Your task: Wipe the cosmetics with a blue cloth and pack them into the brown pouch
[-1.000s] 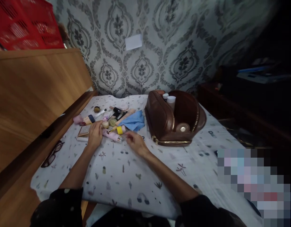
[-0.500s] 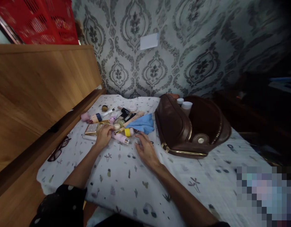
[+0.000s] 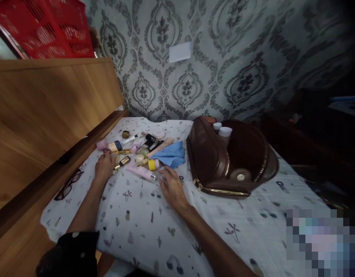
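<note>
My left hand [image 3: 105, 166] lies over the left side of a spread of cosmetics, fingers reaching forward and largely covering a gold-edged case. Just right of it rests a black-and-gold tube [image 3: 122, 162]. My right hand [image 3: 173, 189] is open, palm down on the cloth and holding nothing visible. Its fingertips are close to a yellow-capped bottle [image 3: 153, 165] and a pink squeeze tube [image 3: 142, 172]. Behind them are a blue cloth [image 3: 171, 154], a beige tube [image 3: 161, 147], a navy-capped bottle [image 3: 115, 146] and a round compact [image 3: 159, 133].
A brown leather bag [image 3: 208, 161] stands unzipped at right, with white-capped bottles [image 3: 225, 132] inside. Eyeglasses [image 3: 69, 185] lie near the left edge of the printed cloth [image 3: 143, 231]. A wooden panel [image 3: 56, 96] borders the left, with a red basket [image 3: 50, 30] above it.
My left hand has moved left, from the pink tube to the gold-edged case, uncovering the black-and-gold tube. My right hand stays beside the yellow-capped bottle. The view has shifted slightly.
</note>
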### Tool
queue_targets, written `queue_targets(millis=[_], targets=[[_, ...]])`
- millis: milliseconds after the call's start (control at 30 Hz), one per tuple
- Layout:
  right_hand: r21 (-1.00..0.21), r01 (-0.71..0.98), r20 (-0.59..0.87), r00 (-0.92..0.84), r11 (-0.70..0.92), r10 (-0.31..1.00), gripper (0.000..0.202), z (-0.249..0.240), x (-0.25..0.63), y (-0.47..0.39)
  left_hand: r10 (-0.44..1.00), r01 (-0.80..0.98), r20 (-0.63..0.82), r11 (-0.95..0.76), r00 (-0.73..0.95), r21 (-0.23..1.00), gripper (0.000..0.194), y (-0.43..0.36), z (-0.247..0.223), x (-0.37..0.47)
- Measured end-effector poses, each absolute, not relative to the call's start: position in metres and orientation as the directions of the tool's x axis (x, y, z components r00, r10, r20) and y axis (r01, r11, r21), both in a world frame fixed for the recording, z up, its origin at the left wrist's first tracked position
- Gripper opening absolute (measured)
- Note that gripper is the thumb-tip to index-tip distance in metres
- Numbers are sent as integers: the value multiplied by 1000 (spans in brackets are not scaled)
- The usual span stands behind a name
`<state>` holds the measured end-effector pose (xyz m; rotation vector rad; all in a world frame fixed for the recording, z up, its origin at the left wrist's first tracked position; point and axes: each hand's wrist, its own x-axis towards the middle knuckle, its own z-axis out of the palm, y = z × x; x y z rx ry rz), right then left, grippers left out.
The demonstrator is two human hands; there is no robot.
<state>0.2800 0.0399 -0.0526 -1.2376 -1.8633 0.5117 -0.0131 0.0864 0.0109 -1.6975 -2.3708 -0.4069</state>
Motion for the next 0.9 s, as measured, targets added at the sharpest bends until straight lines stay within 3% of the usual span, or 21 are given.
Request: queue_targets(millis=[333, 467, 567, 700, 900], targets=[[-706, 567, 400, -173, 423, 900, 36, -51, 280, 37, 935, 980, 295, 195, -199, 41, 41, 86, 15, -10], [-710, 567, 393, -175, 419, 903, 35, -43, 277, 35, 881, 986, 448, 167, -153, 7, 39, 85, 20, -1], [-712, 569, 384, -176, 412, 907, 33, -36, 276, 34, 850, 1000, 527, 7, -4, -4, 39, 100, 31, 15], [-707, 593, 351, -180, 386, 919, 31, -30, 276, 33, 857, 944, 425, -328, 292, 14, 37, 157, 49, 55], [-703, 592, 355, -188, 394, 916, 29, -32, 279, 34, 914, 952, 281, -305, 292, 4, 43, 249, 38, 127]])
